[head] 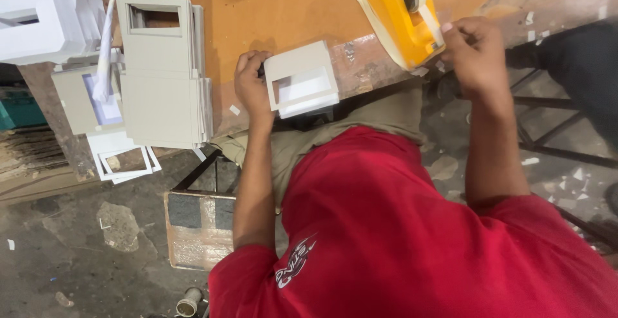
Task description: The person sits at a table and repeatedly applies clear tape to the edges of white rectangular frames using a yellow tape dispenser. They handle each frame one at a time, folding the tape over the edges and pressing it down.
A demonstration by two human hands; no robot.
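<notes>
My left hand (252,85) grips the left edge of a small grey cardboard box with a window cut-out (301,80), holding it at the near edge of the brown table (277,9). My right hand (473,47) pinches the end of a strip of pale tape (432,23) coming off a yellow tape dispenser (396,12) that sits at the table's right corner. The two hands are well apart.
A stack of flat grey cardboard pieces with window cut-outs (161,67) lies on the table's left part, with white frames (122,157) hanging over the edge. White boxes (38,9) stand at far left. A metal stool frame (553,131) and scraps lie on the concrete floor.
</notes>
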